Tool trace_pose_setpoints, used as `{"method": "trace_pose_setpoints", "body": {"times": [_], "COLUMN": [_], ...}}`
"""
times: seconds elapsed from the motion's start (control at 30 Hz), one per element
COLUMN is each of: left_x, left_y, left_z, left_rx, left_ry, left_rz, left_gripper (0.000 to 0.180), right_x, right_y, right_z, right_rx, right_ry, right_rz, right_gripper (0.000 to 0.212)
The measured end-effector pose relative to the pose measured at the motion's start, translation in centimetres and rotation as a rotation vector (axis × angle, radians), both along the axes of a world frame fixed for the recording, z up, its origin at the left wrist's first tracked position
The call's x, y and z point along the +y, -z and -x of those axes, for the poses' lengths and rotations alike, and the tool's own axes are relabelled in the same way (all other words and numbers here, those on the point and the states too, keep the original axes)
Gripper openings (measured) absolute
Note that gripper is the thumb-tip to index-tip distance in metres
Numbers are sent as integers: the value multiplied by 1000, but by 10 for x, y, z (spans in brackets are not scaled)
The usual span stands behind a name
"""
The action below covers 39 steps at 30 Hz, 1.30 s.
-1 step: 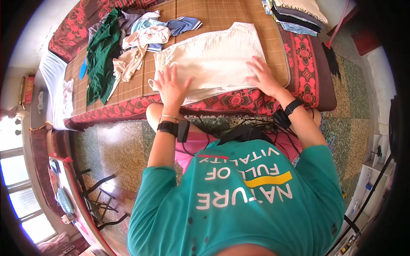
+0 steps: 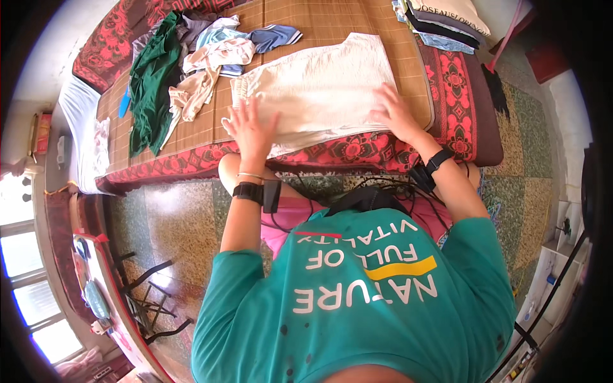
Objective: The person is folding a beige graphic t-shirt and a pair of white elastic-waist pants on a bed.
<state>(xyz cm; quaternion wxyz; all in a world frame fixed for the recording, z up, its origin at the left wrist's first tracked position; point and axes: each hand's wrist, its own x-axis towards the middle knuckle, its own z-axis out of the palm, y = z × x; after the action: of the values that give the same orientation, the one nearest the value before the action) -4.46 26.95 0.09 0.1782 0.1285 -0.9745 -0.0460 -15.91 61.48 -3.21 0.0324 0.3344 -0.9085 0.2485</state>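
Note:
A pair of cream-white pants (image 2: 319, 83) lies flat on the brown mat, folded lengthwise. Its gathered waistband with a drawstring is at the left, and the legs reach to the right. My left hand (image 2: 251, 134) rests near the waistband's near corner, fingers spread and palm down. At the other end, my right hand (image 2: 397, 118) lies on the leg end near the right edge, also with fingers apart. Neither hand grips the cloth. Part of the near edge hangs over the bed's side beside my left hand.
A loose heap holds a dark green garment (image 2: 153, 89), a beige one (image 2: 191, 92) and a blue one (image 2: 274, 38). Folded clothes (image 2: 447, 25) are stacked at the far right. The mat (image 2: 325, 16) covers a red patterned bedspread (image 2: 456, 108). A folding stool (image 2: 153, 300) stands at the left.
My left hand has shifted slightly left along the pants' near edge. My right hand has moved a little to the right. The pants stay nearly in place.

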Motion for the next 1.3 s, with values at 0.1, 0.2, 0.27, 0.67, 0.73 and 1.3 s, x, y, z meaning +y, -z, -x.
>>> {"method": "trace_pose_setpoints", "body": {"times": [0.1,0.2,0.27,0.67,0.73,1.3], "left_x": [-44,-76,-76,55,71,108], "left_y": [17,22,12,-9,-3,30], "left_z": [-9,-13,-15,103,124,168], "left_rx": [160,132,35,-83,-136,14], "left_ry": [-166,-272,-354,-31,3,-42], "left_rz": [-197,-513,-624,-219,-214,-206], "left_gripper": [78,74,66,59,58,64], "right_x": [7,14,13,7,7,-19], "right_y": [8,18,14,0,-2,-45], "right_z": [21,47,60,69,67,49], "right_rx": [35,-248,-339,-832,-860,-1366], "right_ry": [172,482,497,461,435,194], "right_rz": [223,387,325,615,643,1209], "right_gripper": [54,56,56,47,46,46]}}
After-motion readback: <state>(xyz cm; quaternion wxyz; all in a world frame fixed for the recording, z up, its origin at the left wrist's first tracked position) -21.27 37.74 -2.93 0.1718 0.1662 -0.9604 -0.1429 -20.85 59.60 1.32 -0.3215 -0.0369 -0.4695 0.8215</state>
